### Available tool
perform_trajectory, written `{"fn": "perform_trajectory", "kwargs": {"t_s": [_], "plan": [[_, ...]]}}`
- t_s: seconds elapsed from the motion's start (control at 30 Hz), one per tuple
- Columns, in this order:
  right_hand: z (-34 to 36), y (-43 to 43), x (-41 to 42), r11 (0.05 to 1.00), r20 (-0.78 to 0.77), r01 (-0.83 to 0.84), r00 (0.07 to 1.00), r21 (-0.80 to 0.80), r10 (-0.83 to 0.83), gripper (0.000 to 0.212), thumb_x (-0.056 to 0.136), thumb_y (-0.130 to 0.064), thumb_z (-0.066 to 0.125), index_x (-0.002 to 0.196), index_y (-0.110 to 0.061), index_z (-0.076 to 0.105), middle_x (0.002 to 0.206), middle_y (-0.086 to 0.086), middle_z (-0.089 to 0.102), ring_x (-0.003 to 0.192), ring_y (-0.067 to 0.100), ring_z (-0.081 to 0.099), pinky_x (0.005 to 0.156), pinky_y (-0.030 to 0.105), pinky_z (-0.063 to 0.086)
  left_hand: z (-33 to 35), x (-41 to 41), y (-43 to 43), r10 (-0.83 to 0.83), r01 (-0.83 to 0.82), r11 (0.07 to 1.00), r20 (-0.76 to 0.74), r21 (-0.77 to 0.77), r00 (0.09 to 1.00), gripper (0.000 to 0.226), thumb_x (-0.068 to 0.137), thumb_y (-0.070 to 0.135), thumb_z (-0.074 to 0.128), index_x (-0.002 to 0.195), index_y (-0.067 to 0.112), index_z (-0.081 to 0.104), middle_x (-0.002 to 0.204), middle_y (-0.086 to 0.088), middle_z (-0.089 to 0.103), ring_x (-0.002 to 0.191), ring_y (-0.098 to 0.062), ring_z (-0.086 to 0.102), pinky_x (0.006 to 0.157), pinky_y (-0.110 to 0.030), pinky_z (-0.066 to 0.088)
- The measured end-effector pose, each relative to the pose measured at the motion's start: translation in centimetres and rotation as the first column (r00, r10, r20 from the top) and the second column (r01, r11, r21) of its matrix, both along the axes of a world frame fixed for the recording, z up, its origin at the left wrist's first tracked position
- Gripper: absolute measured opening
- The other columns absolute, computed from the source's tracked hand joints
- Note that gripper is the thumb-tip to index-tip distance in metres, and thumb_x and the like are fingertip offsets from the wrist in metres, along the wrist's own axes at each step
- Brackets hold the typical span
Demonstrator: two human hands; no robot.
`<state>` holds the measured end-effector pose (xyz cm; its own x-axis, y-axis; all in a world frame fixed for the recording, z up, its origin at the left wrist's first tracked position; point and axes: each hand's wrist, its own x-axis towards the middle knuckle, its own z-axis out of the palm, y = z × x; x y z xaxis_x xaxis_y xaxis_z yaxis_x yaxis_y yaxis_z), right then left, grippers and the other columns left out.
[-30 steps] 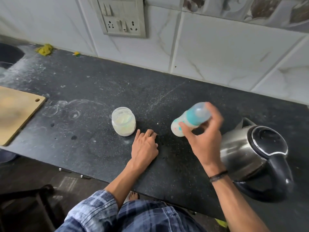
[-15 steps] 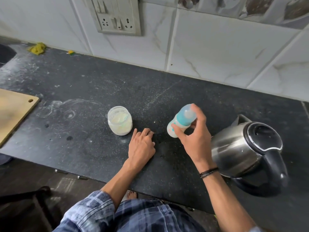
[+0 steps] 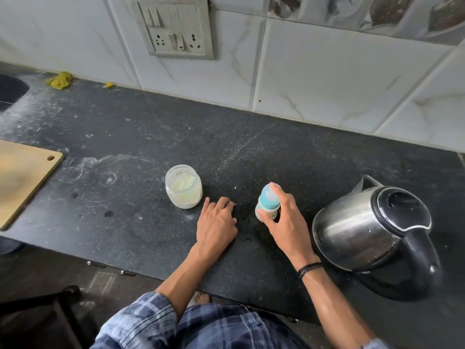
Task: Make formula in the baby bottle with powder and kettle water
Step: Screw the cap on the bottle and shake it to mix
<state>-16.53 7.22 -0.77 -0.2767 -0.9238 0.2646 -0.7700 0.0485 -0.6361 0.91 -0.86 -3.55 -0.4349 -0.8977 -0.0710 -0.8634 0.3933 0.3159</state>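
Now, bottle (image 3: 268, 202): small, white body under a teal collar and cap, roughly upright at the front middle of the counter (image 3: 151, 127); base at the dark surface, touching or just above cannot be told.
Right hand (image 3: 286, 222): wrapped round the bottle from its right side, thumb on the lower body, fingers curled over the collar and cap; black wristband (image 3: 310, 268) on the wrist.
Left hand (image 3: 217, 222): palm down on the counter, fingers loosely bent, holding nothing; between the jar and the bottle, fingertips just beside the jar.
Jar (image 3: 183, 187): clear, squat, pale powder (image 3: 182, 196) inside, standing left of the bottle; lid on or off cannot be told.
Kettle (image 3: 364, 227): steel body, black lid shut, black handle toward the near right, spout toward the wall; standing right of the right hand, apart from it.
Cutting board (image 3: 22, 177): wooden, lying at the far left of the counter.
Counter: black stone, dusted with white smears and ring marks left of the jar.
Wall (image 3: 327, 71): pale marbled tiles, with a socket plate (image 3: 176, 31) above the jar.
Yellow cloth (image 3: 60, 80): crumpled at the back left, against the wall.
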Motion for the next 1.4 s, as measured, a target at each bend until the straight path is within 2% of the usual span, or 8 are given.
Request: {"fn": "perform_trajectory", "kwargs": {"t_s": [0.43, 0.6, 0.7, 0.87, 0.93, 1.07, 1.23, 1.4], "plan": [[-0.2, -1.1, 0.2, 0.997, 0.006, 0.059, 0.998, -0.045, -0.059, 0.094, 0.078, -0.030, 0.090, 0.149, -0.041, 0.029, 0.137, 0.003, 0.063, 0.115, 0.019, 0.064, 0.083, 0.046, 0.061, 0.3, 0.1, 0.0, -0.011, 0.011, 1.000, 0.015, 0.002, 1.000, 0.050, 0.095, 0.030, 0.061, 0.143, 0.021, 0.054, 0.141, 0.007, 0.051, 0.121, -0.021, 0.055, 0.126, -0.041, 0.010], [4.5, -1.0, 0.6, 0.933, 0.263, 0.190, 0.959, -0.304, -0.110, 0.096, 0.072, -0.031, 0.093, 0.139, -0.049, 0.027, 0.143, -0.031, 0.045, 0.123, 0.006, 0.055, 0.103, 0.037, 0.050, 0.0, 0.0, 0.1, -0.010, 0.010, 1.000, 0.004, 0.011, 1.000, 0.049, 0.095, 0.030, 0.060, 0.142, 0.020, 0.055, 0.140, 0.007, 0.051, 0.120, -0.021, 0.056, 0.126, -0.041, 0.011], [5.7, -1.0, 0.7, 0.780, 0.328, 0.228, 0.944, -0.582, -0.031, 0.097, 0.075, -0.025, 0.089, 0.147, -0.030, 0.025, 0.149, -0.024, 0.035, 0.125, 0.026, 0.053, 0.099, 0.058, 0.052, -0.2, -0.1, 0.1, -0.005, 0.005, 1.000, -0.005, -0.002, 1.000, 0.048, 0.093, 0.028, 0.062, 0.140, 0.018, 0.057, 0.137, 0.006, 0.054, 0.116, -0.023, 0.058, 0.126, -0.042, 0.012], [6.3, -1.0, 1.2, 0.954, 0.436, 0.162, 0.899, -0.252, -0.038, 0.097, 0.073, -0.018, 0.092, 0.142, -0.057, 0.036, 0.146, -0.007, 0.054, 0.121, 0.020, 0.063, 0.096, 0.053, 0.055, -0.1, 0.0, 0.1, -0.004, 0.004, 1.000, 0.006, -0.002, 1.000, 0.047, 0.093, 0.028, 0.062, 0.140, 0.018, 0.057, 0.138, 0.005, 0.054, 0.114, -0.024, 0.059, 0.125, -0.042, 0.012], [7.7, -0.2, 1.3, 0.929, 0.479, 0.171, 0.878, -0.327, 0.007, 0.098, 0.073, -0.013, 0.092, 0.143, -0.054, 0.036, 0.144, -0.011, 0.053, 0.122, 0.017, 0.061, 0.097, 0.053, 0.055, -0.1, 0.1, 0.1, -0.002, 0.002, 1.000, 0.005, -0.001, 1.000, 0.048, 0.094, 0.028, 0.062, 0.140, 0.018, 0.057, 0.139, 0.005, 0.053, 0.114, -0.024, 0.059, 0.125, -0.042, 0.012], [12.3, 0.9, 1.4, 0.670, 0.369, 0.229, 0.927, -0.706, 0.072, 0.097, 0.072, -0.008, 0.086, 0.143, -0.018, 0.021, 0.145, -0.008, 0.030, 0.129, 0.007, 0.046, 0.101, 0.043, 0.054, -0.1, -0.1, 0.2, 0.004, -0.004, 1.000, -0.006, -0.007, 1.000, 0.046, 0.093, 0.026, 0.064, 0.138, 0.016, 0.059, 0.136, 0.004, 0.055, 0.113, -0.025, 0.060, 0.125, -0.042, 0.013], [9.8, 0.4, 0.6, 0.880, 0.301, 0.133, 0.954, -0.455, 0.012, 0.097, 0.077, -0.026, 0.091, 0.149, -0.047, 0.030, 0.149, -0.014, 0.046, 0.130, 0.019, 0.056, 0.096, 0.053, 0.057, -0.1, 0.1, 0.0, 0.002, -0.002, 1.000, -0.004, -0.018, 1.000, 0.047, 0.092, 0.026, 0.065, 0.137, 0.016, 0.061, 0.137, 0.003, 0.056, 0.113, -0.025, 0.060, 0.125, -0.042, 0.011], [11.5, 0.6, 0.9, 0.687, 0.258, 0.198, 0.966, -0.699, -0.016, 0.100, 0.075, -0.018, 0.087, 0.148, -0.023, 0.019, 0.152, -0.022, 0.029, 0.136, 0.010, 0.042, 0.105, 0.040, 0.051, 0.1, 0.0, 0.2, 0.000, 0.000, 1.000, 0.009, -0.001, 1.000, 0.047, 0.093, 0.027, 0.063, 0.139, 0.017, 0.059, 0.138, 0.004, 0.055, 0.116, -0.025, 0.059, 0.125, -0.041, 0.010]]}}
